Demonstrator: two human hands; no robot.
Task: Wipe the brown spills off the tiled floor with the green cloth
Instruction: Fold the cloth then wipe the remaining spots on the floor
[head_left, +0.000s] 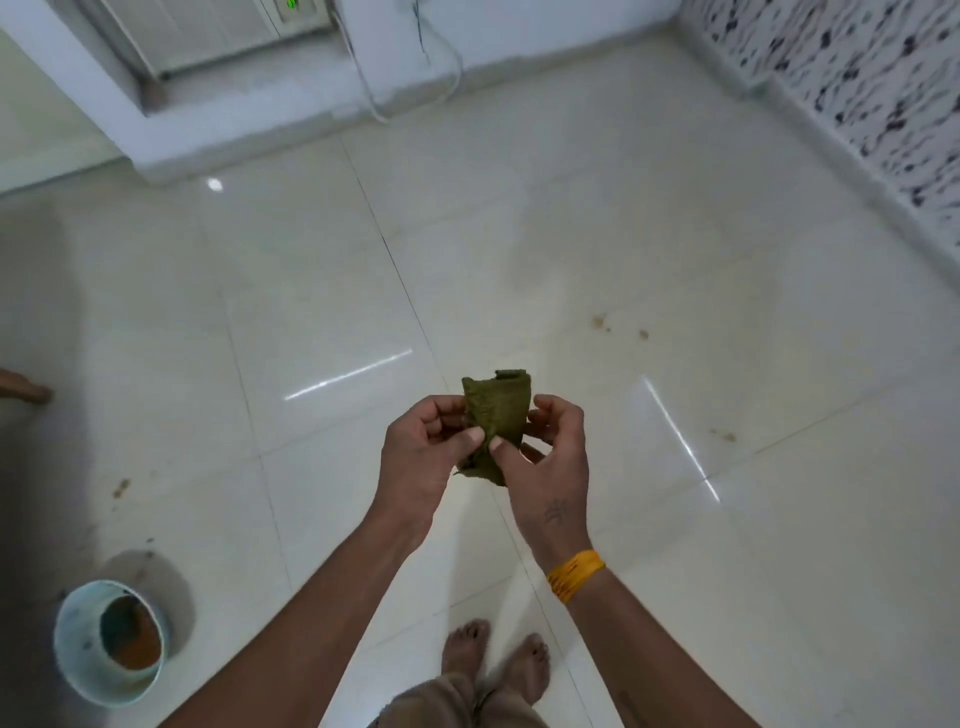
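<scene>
I stand over a pale tiled floor and hold a folded green cloth at chest height in front of me. My left hand pinches its left side, and my right hand, with an orange band on the wrist, pinches its right side with thumb and fingers. Brown spills dot the floor: a small cluster ahead to the right, a faint spot further right, and a smear at the left.
A light blue bucket with brown liquid in it stands at the lower left. My bare feet are below. Another person's foot shows at the left edge. A white appliance and cables sit along the far wall; a speckled wall is on the right.
</scene>
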